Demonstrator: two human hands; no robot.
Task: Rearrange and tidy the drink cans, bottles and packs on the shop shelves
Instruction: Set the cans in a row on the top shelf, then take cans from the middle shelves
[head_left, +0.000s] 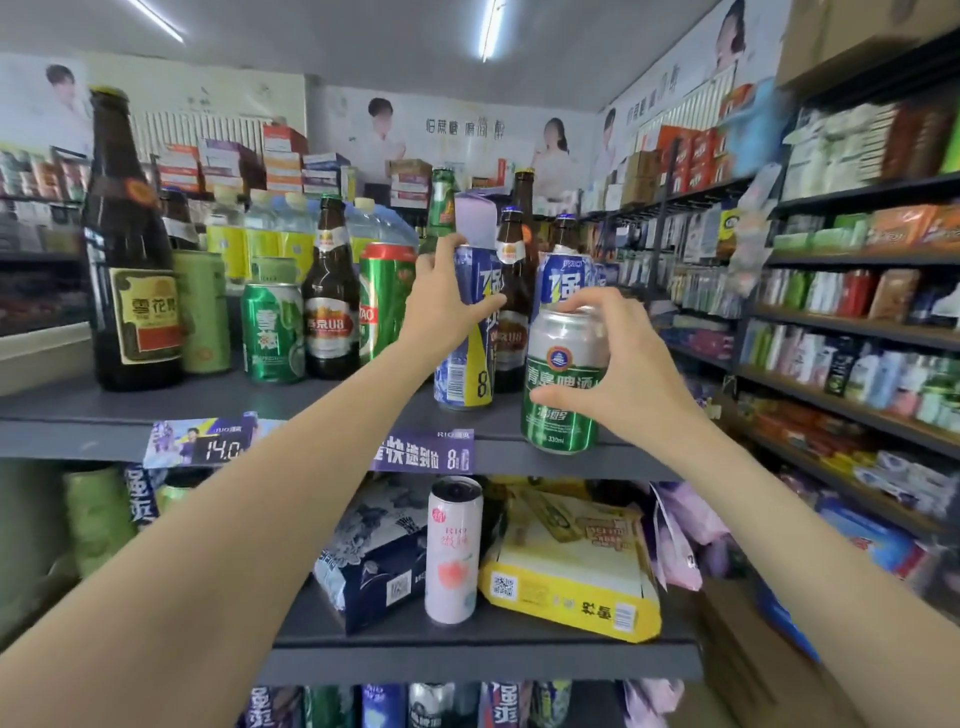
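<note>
1. My left hand (451, 304) wraps round the blue can (465, 332), thumb on the near face and fingers curled over the top and far side. The can stands upright on the top shelf (78, 415).
2. My right hand (618, 374) grips the silver-green can (566, 379), fingertips over its rim and thumb pressed on the lower green band. Its base sits right at the front edge of the shelf.
3. The two cans are just beside each other, not touching as far as I can see.
4. Close behind them stand a second blue can (563, 280) and a brown bottle (511, 291), with more bottle necks further back (a tight cluster, so little room behind either can).
5. To the left of my left arm stand a red-topped green can (387, 296), a small brown bottle (330, 296), a green can (272, 332) and a big brown bottle (130, 249) near the left end.
6. On the shelf below, a pink can (453, 551) stands upright between a dark pack (374, 561) and a yellow pack (571, 566), both lying askew.
7. Two price tags hang on the top shelf's front edge; the purple tag (423, 451) sits below the blue can.
8. Stocked shelves (857, 322) run down the right side.
</note>
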